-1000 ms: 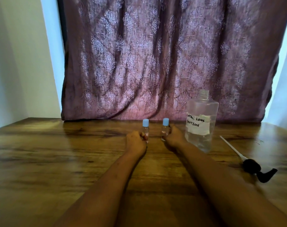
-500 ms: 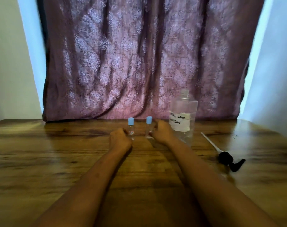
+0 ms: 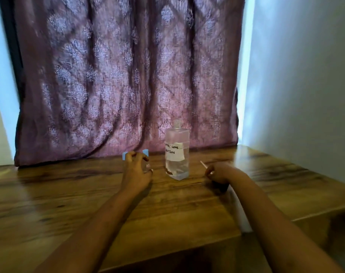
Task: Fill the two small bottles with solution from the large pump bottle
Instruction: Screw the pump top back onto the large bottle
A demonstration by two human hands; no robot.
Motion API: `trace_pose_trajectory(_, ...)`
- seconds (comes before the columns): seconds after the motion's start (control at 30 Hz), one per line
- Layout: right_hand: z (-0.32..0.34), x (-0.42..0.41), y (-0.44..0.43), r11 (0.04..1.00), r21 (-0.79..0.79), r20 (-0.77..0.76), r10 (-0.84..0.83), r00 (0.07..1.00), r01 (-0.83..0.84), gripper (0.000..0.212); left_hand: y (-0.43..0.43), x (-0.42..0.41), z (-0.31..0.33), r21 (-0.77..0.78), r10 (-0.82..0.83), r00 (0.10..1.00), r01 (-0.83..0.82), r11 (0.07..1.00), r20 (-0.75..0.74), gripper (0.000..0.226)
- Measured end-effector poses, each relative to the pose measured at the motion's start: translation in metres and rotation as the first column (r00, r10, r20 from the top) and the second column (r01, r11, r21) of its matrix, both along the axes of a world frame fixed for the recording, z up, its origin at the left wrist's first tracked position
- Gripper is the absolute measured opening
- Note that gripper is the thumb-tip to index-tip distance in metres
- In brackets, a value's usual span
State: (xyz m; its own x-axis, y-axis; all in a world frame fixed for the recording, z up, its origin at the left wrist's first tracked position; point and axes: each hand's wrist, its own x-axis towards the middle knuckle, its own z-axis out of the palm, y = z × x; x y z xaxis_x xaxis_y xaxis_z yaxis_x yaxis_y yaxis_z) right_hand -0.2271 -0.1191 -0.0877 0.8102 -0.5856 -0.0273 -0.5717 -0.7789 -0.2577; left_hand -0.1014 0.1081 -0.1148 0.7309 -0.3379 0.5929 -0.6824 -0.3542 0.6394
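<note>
Upright, clear large bottle (image 3: 176, 154), uncapped, handwritten white label, partly filled

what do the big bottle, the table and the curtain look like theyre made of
Big bottle: clear plastic, likely; see-through walls, liquid visible low inside, a white handwritten paper label, threaded open neck.
Table: wood or wood-look laminate; brown grain streaks and a glossy sheen reflecting light.
Curtain: woven fabric, matte mauve with a paler repeating motif; it hangs in soft folds.

curtain (image 3: 116, 79): purple, patterned, hanging behind | table (image 3: 59, 203): wooden | walls (image 3: 305, 75): pale
</note>
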Motion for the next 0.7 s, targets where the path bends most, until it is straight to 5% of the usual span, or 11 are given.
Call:
trace_pose_trajectory(0.17,-0.01,-0.002,0.008,0.998,0.024,0.005,-0.054,0.999,0.054,0.032,-0.012,-0.022,0.008,0.01,-0.052,0.987,0.054,0.999,-0.149,0.034)
trace_pose_trajectory(0.4,0.003,-0.019,0.028,0.902,0.401,0.279,0.047,0.959,-0.161,0.022,-0.017,-0.04,0.018,0.15,-0.093,0.993,0.103,0.983,-0.072,0.035)
trace_pose_trajectory(0.53,0.008,-0.025,0.036,0.902,0.268,0.477,0.179,0.86,-0.337,0.03,-0.017,-0.045,0.017,0.174,-0.119,0.99,0.13,0.976,-0.073,0.037)
trace_pose_trajectory(0.7,0.021,-0.031,0.048,0.929,0.128,0.735,0.145,0.662,-0.346,0.019,-0.013,-0.053,0.022,0.185,-0.139,0.988,0.149,0.971,-0.065,0.043)
